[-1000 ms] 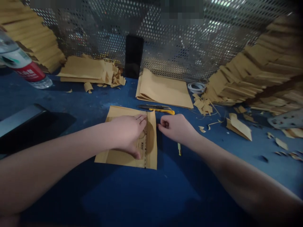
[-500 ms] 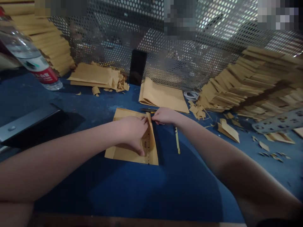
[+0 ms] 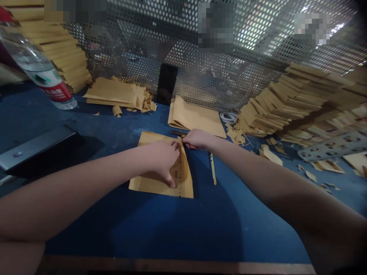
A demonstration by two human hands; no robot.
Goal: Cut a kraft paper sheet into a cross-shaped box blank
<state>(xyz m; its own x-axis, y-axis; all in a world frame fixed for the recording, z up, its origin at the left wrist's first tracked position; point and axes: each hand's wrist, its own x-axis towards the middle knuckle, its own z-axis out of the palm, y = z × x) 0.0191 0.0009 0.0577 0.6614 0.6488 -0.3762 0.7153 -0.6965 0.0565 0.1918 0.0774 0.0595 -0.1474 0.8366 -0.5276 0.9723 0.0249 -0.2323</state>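
A piece of brown kraft paper [image 3: 151, 182] lies on the blue table. A clear ruler [image 3: 178, 179] rests along its right part. My left hand [image 3: 164, 158] presses down on the ruler and paper, thumb and fingers spread. At the paper's upper right corner, my right hand [image 3: 195, 139] is closed, its fingertips pinching the paper's edge, which curls up along the ruler. Just behind my right hand lies a cutter knife [image 3: 178, 133] with a dark body and a bit of yellow. A yellow patterned pencil-like stick [image 3: 212, 170] lies below my right wrist.
Folded brown sheets [image 3: 197, 116] lie behind my hands. A black phone [image 3: 167, 84] leans on the perforated metal screen [image 3: 200, 72]. A water bottle [image 3: 47, 76], a silver and black device [image 3: 37, 147], a tape roll [image 3: 228, 117], paper scraps and a tall paper stack [image 3: 275, 103] surround the work.
The raised strip at the paper's right edge leans further outward to the right. My right hand has shifted slightly; my left hand stays pressed in place. The view has tilted a little.
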